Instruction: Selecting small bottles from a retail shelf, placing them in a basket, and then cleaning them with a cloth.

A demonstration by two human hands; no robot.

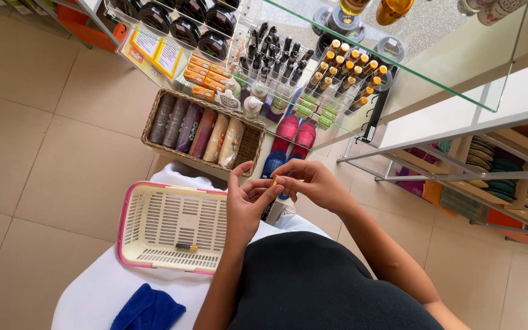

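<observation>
Vial [274, 181], small with an amber tip, sits pinched between both hands: left hand [247, 205] grasps it from below, right hand [310, 183] fingers its top. Only one similar vial [186, 247] lies in the pink-rimmed basket [131, 211] left of the hands; many more stand racked [343, 70] on the glass shelf beyond.

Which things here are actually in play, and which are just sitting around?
In play:
left hand and right hand, together pinching a small orange-tipped item
cream basket with pink rim, one small tube inside

Lying about:
wicker tray of rolled cloths
blue cloth
glass shelves of bottles
</observation>
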